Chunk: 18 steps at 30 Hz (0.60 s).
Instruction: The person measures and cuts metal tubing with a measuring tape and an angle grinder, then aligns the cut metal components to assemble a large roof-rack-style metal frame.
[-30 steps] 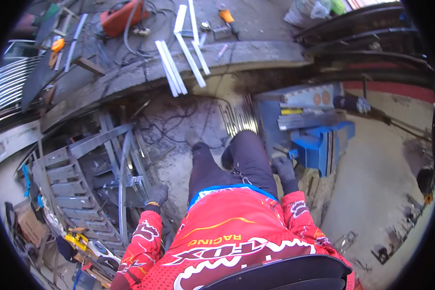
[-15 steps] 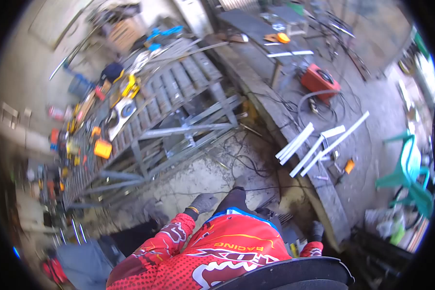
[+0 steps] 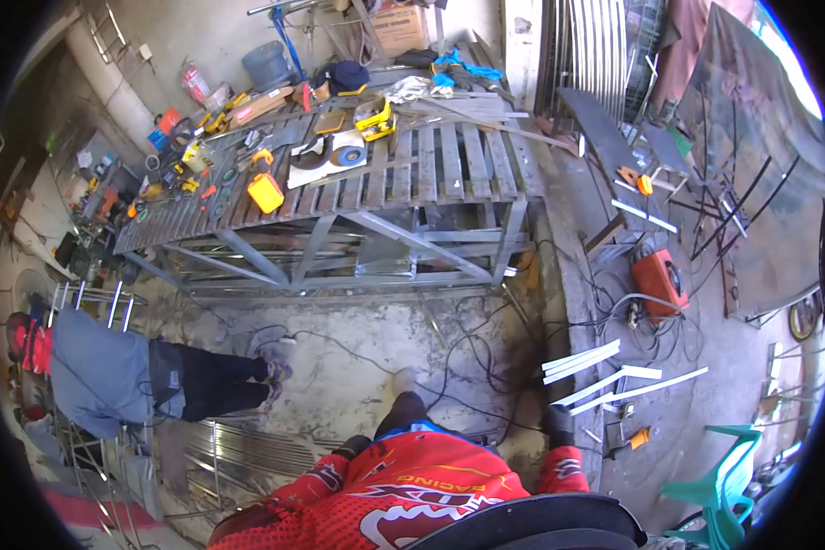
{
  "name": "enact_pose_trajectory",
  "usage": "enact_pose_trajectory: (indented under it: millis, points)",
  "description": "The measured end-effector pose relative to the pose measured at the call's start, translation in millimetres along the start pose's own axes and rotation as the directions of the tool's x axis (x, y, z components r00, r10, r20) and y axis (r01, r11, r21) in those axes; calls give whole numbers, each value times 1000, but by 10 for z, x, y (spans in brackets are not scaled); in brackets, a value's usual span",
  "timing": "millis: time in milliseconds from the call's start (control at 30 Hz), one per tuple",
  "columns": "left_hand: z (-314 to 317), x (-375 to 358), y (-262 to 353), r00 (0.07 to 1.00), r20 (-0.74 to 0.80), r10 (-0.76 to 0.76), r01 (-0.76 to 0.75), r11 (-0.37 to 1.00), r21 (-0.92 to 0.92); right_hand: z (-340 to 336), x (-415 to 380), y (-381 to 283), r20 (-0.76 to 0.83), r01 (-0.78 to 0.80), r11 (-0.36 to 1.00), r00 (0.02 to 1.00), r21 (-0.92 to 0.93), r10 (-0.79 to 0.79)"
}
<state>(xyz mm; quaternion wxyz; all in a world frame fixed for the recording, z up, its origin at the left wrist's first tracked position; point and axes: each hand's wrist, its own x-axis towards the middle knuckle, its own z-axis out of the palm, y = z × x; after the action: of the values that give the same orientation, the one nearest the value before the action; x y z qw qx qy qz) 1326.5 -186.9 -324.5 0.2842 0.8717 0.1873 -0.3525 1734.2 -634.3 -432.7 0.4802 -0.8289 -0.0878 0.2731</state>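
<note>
My left hand [image 3: 351, 446], in a dark glove, is close to my body beside the red jersey [image 3: 431, 467]. Its fingers are too hidden to read. My right hand [image 3: 556, 423], also gloved, hangs beside the near ends of several white metal bars [image 3: 582, 359] on the raised concrete ledge. Whether it touches a bar or how its fingers are set does not show. Two of the bars seem to form an angled piece [image 3: 614, 376]. An orange-handled tool [image 3: 639, 438] lies just beyond them.
A slatted metal workbench [image 3: 385, 183] carries tools and a yellow case [image 3: 266, 192]. Another person [image 3: 110, 367] bends over at the left. A red welding machine [image 3: 660, 284] with cables sits on the right, near a green plastic chair [image 3: 724, 472]. Cables [image 3: 467, 357] cross the floor.
My view has swung, bringing the other person and more of the workbench into sight. My right hand has come up near the white bars; my left has drawn closer to my body.
</note>
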Motion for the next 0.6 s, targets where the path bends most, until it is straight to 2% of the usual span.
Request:
enact_pose_trajectory:
  millis: [33, 67, 100, 167, 200, 267, 300, 333, 367, 400, 467, 500, 567, 600]
  points:
    - [-116, 109, -68, 999, 9, 52, -52, 998, 44, 277, -61, -542, 75, 45, 986, 997, -163, -33]
    - [-178, 122, -122, 995, 12, 101, -102, 990, 93, 627, -89, -788, 78, -213, 977, 974, 19, 211]
    - [-280, 106, -227, 989, 23, 147, -149, 978, 147, 922, -248, -1382, 88, -349, 920, 937, 179, 338]
    - [-626, 77, -517, 969, 59, 239, -245, 933, 263, 1410, -333, -1608, 228, -242, 968, 941, -63, 250]
    - [-833, 104, -647, 964, 72, 257, -267, 923, 278, 1569, -329, -1707, 357, -65, 948, 917, -311, 180]
    - [-1026, 288, -942, 989, 33, 142, -146, 961, 237, 1885, -444, -1800, 337, -235, 961, 901, -146, 272]
    - [-1090, 381, -1069, 993, -27, -111, 102, 970, -221, 1974, -439, -1842, 319, -253, 956, 903, -146, 288]
    - [-1235, 400, -1104, 996, -19, -91, 85, 973, -214, 2009, -366, -2014, 329, -279, 941, 885, -194, 330]
    - [-1348, 404, -1097, 958, -92, -271, 173, 804, -568, 2040, -274, -2158, 339, -299, 923, 865, -243, 370]
    - [-1494, 362, -1071, 885, -80, -459, 185, 503, -844, 2068, -188, -2270, 325, -305, 920, 868, -247, 376]
    - [-1682, 343, -1157, 892, -81, -445, 137, 436, -890, 2111, 94, -2381, 294, -324, 903, 867, -282, 402]
    - [-1705, 308, -1225, 887, -92, -452, 100, 384, -918, 2169, 281, -2398, 307, -262, 887, 869, -379, 388]
    - [-1642, 290, -1424, 873, -104, -476, 57, 311, -949, 2229, 445, -2694, 259, -323, 917, 888, -232, 379]
    - [-1525, 314, -1554, 878, -72, -474, 106, 339, -935, 2276, 572, -2857, 244, -322, 927, 899, -191, 363]
